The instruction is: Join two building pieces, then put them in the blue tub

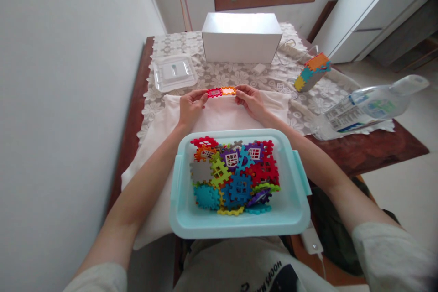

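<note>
Two square interlocking building pieces, one red (215, 92) and one orange (228, 91), sit edge to edge and look joined. My left hand (191, 107) pinches the red piece at its left side. At the other end, my right hand (252, 101) grips the orange piece between thumb and fingers. Both pieces are at the far edge of a white cloth (219, 116). Closer to me stands a light blue tub (294, 210) with several colourful notched pieces, such as a grey square (201, 171) and a lime green window piece (220, 169).
A white box (241, 45) stands at the back, with a clear plastic lid (174, 73) to its left. On the right are a block built of coloured pieces (312, 72) and a large clear bottle (369, 105). A wall (75, 77) borders the left side.
</note>
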### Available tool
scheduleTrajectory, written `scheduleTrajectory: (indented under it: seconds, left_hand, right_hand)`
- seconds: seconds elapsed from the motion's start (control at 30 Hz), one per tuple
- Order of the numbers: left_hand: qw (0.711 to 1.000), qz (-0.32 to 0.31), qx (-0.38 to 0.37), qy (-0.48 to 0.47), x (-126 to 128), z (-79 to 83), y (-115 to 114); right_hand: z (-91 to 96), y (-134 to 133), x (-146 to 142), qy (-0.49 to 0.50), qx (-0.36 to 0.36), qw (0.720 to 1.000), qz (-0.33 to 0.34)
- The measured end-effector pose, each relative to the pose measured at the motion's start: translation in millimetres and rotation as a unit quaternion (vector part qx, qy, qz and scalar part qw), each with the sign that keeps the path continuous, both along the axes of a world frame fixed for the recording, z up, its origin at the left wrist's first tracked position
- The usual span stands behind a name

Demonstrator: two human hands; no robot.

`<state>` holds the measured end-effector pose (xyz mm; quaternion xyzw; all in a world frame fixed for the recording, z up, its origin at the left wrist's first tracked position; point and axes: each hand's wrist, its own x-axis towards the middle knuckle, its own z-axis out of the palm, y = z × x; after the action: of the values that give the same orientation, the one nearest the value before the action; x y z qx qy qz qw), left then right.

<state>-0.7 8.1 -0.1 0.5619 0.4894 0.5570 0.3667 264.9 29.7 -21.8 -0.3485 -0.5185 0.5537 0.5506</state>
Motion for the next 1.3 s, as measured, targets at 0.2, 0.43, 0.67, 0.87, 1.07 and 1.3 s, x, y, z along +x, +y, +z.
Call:
scheduleTrajectory:
  seconds: [0.2, 0.43, 0.67, 0.87, 1.07, 1.3]
  left_hand:
    - [1.000, 0.019, -0.008, 0.021, -0.2, -2.1, 0.4]
    - [1.000, 0.018, -0.002, 0.016, 0.2, -0.6, 1.7]
    - [0.999, -0.010, -0.016, -0.032, 1.2, 2.1, 0.5]
    - [0.999, -0.023, -0.019, -0.046, 0.7, 4.3, -1.1]
    - [0.999, -0.032, -0.014, -0.024, -0.2, 5.4, -2.8]
    - [0.999, -0.029, -0.004, -0.017, 0.3, 2.3, -1.7]
  right_hand:
    - [-1.2, 1.9, -1.1, -0.017, 0.000, 1.000, -0.006]
    - [-4.7, 3.3, -0.2, -0.025, 0.002, 0.999, -0.022]
    - [-5.8, 3.3, 2.0, -0.022, 0.003, 0.999, -0.026]
    - [-3.8, 2.5, 5.7, -0.014, -0.006, 1.000, -0.007]
    - [-6.1, 3.0, 5.1, 0.001, -0.007, 1.000, -0.004]
    - [-6.7, 3.0, 4.2, -0.027, -0.008, 1.000, -0.012]
